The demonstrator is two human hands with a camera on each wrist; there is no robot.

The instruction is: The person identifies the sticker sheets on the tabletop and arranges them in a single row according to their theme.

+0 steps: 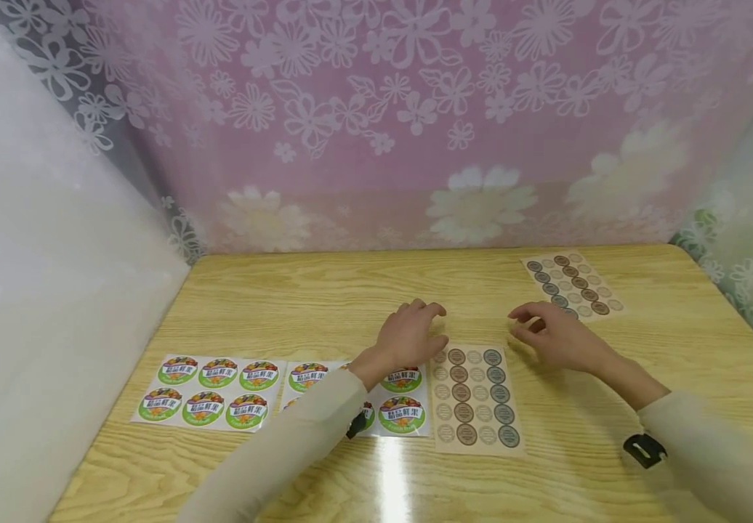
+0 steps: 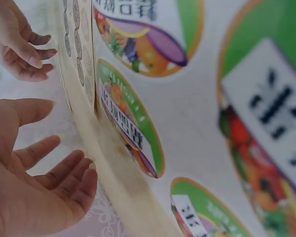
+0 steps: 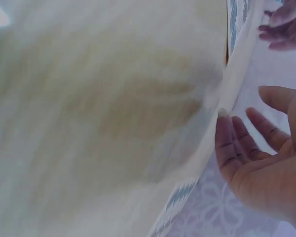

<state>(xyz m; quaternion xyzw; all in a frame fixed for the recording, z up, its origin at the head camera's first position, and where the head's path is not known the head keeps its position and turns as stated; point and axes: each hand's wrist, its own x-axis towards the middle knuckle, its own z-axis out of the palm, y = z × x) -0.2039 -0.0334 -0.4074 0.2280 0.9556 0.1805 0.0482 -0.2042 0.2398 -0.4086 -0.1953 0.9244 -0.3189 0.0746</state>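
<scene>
A tan sheet of round brown and grey-blue stickers (image 1: 481, 399) lies flat on the table, in front of and between the two hands. My left hand (image 1: 411, 335) is over the sheet's upper left corner, fingers loosely bent, with nothing in its grasp; whether a fingertip touches the paper I cannot tell. To the right of the sheet's top, my right hand (image 1: 560, 340) hovers with relaxed fingers and holds nothing. In the left wrist view, the left palm (image 2: 44, 182) and loosely spread fingers appear beside fruit stickers (image 2: 130, 128). The right wrist view shows the right hand (image 3: 266, 158) with no object.
Two white sheets of round fruit stickers lie at the left, one sheet (image 1: 183, 423) farther out, the other (image 1: 376, 428) partly under the left forearm. Another tan sticker sheet (image 1: 573, 283) lies at the back right. A flowered curtain (image 1: 376, 145) hangs behind the wooden table (image 1: 324, 290).
</scene>
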